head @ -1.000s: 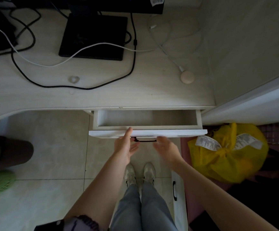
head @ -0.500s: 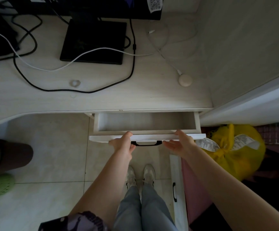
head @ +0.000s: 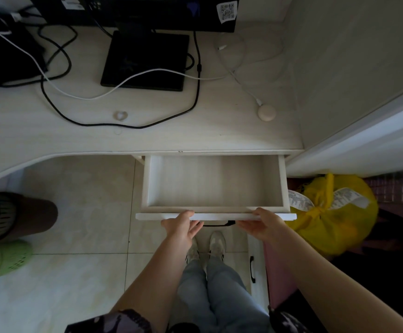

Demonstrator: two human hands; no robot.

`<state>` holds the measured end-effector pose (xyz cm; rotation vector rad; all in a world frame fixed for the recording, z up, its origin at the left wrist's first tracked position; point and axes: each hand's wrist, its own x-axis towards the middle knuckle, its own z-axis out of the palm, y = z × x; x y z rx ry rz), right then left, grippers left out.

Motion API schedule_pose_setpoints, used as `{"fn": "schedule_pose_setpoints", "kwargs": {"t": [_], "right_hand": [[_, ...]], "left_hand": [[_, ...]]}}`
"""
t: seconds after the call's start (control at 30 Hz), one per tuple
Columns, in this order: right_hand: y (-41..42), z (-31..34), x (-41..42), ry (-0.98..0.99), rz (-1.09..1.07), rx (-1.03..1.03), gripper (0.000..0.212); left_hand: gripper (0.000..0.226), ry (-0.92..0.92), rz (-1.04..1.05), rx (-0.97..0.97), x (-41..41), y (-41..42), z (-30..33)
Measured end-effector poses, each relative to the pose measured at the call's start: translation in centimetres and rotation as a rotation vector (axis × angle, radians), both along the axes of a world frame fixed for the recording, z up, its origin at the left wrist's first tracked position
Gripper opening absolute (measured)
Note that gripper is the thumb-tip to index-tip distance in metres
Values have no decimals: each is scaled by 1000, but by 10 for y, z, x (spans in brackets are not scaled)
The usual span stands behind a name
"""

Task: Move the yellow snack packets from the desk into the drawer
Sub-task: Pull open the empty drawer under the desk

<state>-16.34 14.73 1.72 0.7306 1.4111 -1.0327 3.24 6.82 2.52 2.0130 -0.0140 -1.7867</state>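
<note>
The white drawer (head: 216, 216) under the desk (head: 147, 138) stands pulled out far, and its pale wooden inside holds nothing. My left hand (head: 181, 228) grips the drawer's front panel left of the black handle (head: 217, 224), thumb on top. My right hand (head: 263, 224) grips the same panel to the handle's right. No yellow snack packets show on the desk.
On the desk: a black monitor base (head: 145, 61), black and white cables (head: 123, 87), a small round beige puck (head: 266, 113) and a tiny clear ring (head: 120, 115). A tied yellow plastic bag (head: 328, 219) sits right of the drawer. Brown and green bins (head: 5, 236) stand at left.
The drawer has slid much farther out toward me. My right hand moved from below the handle onto the front panel's right part; my left hand stayed on the panel.
</note>
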Motion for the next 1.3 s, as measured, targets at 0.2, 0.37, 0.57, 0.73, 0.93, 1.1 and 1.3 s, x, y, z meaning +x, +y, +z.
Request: {"fn": "schedule_pose_setpoints", "kwargs": {"t": [0.2,0.37,0.57,0.73,0.93,1.1,1.3], "right_hand": [[15,3,8,-27,-56,64,46],[24,5,16,-32,-21,113,42],[34,8,24,-41,-28,132,37],[42,12,25,-32,-36,100,26],[51,18,15,-97,169,111,23],[28,44,8,-89,723,132,30],[-60,79,61,381,1380,-42,30]], "left_hand": [[64,11,23,43,11,20,0],[62,-57,63,66,13,33,-2],[61,-128,75,92,16,45,-2],[54,-155,59,102,17,49,-3],[30,-178,-5,30,33,53,2],[31,-415,-100,-132,70,55,14],[42,-636,-148,-285,126,31,46]]}}
